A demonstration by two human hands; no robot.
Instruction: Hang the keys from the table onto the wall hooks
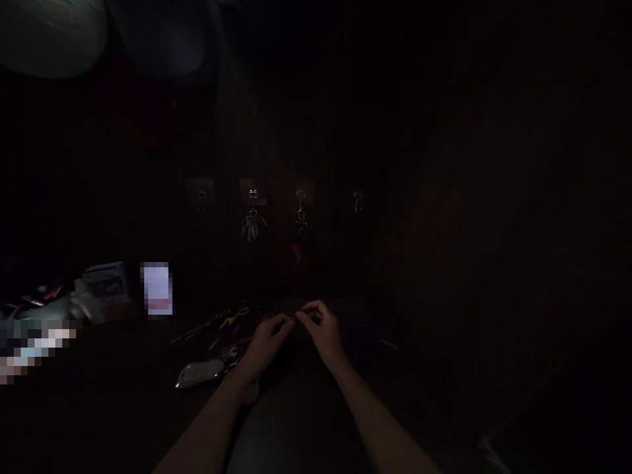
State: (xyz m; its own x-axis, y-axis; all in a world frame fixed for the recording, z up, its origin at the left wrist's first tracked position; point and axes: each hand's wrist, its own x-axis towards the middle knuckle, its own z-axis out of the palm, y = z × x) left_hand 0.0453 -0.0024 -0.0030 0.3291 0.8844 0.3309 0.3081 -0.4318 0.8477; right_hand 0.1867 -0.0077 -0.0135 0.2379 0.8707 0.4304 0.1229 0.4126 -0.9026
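Observation:
In the dim head view, my left hand (271, 334) and my right hand (320, 327) meet near the middle, fingertips almost touching. Both are closed in a pinch at a tiny, partly shiny thing (293, 319) between them, too small and dark to name. Left of my left hand lie yellow-handled scissors or pliers (235, 317) among thin dark tools. Beside my left forearm rests a pale oval object with a shiny edge (200, 374), its kind unclear.
Ahead hang a bunch of keys (253, 226) and a second dark bunch (299, 227) with a pinkish tag, on small wall hooks. A box (106, 289) and clutter stand at left, next to a blurred bright rectangle (158, 288). Caps or similar rounded shapes (54, 39) hang upper left.

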